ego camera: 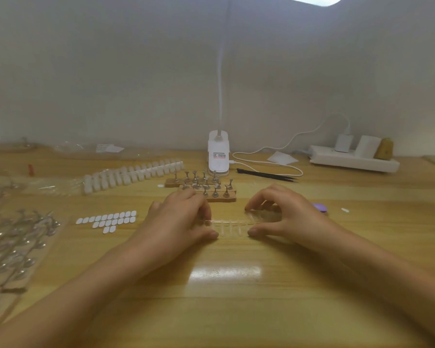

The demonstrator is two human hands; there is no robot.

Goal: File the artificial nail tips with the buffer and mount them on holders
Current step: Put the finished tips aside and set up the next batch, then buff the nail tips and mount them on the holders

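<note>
A person sat at a wooden table (226, 310) with both arms stretched out in front. A strip of clear nail tips (229, 226) lay flat on the table, and its long side ran from left to right, right between the two hands. The left hand (181, 217) had its fingers curled and pinched the left end of the strip between thumb and fingers. The right hand (286, 214) did the same at the right end, with its thumb down on the near side. So both hands held the strip, one at each end, and neither was free.

The metal holders (204, 187) stood upright on two small wooden blocks just behind the strip, a bit closer to the left hand. The purple buffer (320, 207) peeked out just behind the right hand, so the right hand was the nearer one to pick it up. It looked like a tip had to be snapped off the strip first, and no tip sat on a holder yet.

Small white sticky pads (108, 221) lay in rows to the left of the left hand. A longer strip of white nail tips (133, 175) lay farther back on the left
</note>
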